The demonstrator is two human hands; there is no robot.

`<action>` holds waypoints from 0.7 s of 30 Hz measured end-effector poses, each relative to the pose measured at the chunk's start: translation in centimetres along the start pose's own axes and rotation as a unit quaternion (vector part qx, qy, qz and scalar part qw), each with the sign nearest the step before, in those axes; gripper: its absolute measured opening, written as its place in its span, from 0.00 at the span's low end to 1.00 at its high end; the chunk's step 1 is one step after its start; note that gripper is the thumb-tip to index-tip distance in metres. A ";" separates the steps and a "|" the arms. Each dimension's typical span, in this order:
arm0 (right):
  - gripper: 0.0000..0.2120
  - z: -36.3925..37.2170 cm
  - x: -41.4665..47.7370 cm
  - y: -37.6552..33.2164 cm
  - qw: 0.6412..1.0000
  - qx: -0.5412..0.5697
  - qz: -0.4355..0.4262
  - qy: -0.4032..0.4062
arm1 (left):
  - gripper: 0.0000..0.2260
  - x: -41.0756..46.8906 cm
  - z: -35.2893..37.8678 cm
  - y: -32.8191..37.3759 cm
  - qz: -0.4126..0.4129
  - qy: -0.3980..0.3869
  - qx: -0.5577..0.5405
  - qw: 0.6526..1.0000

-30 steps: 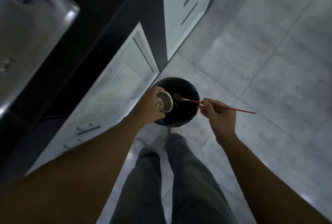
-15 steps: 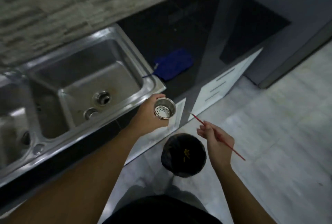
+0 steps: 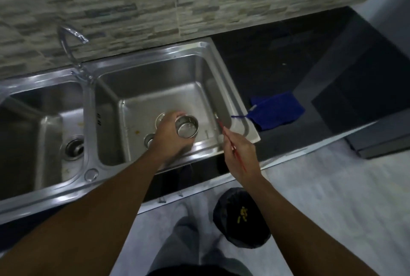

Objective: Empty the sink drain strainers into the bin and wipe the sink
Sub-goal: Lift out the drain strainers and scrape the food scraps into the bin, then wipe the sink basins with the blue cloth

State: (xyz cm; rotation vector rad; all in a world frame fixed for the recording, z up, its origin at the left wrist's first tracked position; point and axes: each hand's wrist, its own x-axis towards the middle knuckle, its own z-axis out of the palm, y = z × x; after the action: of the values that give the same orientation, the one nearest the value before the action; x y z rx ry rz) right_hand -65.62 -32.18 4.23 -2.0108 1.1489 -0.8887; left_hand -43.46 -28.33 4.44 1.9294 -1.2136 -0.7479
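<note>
My left hand [image 3: 169, 136] grips a round steel drain strainer [image 3: 186, 129] above the right basin of the double steel sink [image 3: 155, 71]. The strainer's cup looks empty. Below the hand lie the basin's open drain hole [image 3: 160, 118] and a small round steel piece [image 3: 149, 139]. My right hand [image 3: 240, 156] pinches a thin red stick [image 3: 230, 142] over the sink's right rim. The left basin holds its own strainer [image 3: 74, 148] in the drain. A black bin [image 3: 241, 218] with yellow scraps inside stands on the floor below my right arm.
A blue cloth [image 3: 277, 109] lies on the black counter [image 3: 288, 58] right of the sink. A curved tap [image 3: 71, 43] rises behind the divider. White drawer fronts run under the counter, and the grey tiled floor [image 3: 332, 198] spreads to the right.
I have turned from the bin to the sink. My left hand carried the emptied strainer up and over the right basin; my right hand followed with the red stick.
</note>
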 end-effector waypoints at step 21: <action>0.19 8.2 5.7 2.7 0.973 -0.192 0.099 -0.078 | 0.40 11.6 6.2 -12.3 -0.118 -0.172 0.073 0.975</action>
State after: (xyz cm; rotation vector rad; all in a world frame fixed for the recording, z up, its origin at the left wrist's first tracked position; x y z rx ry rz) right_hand -58.10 -36.69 -1.17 -2.1697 1.4863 -0.4232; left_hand -37.72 -37.07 -10.25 2.1517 -1.2833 -1.1854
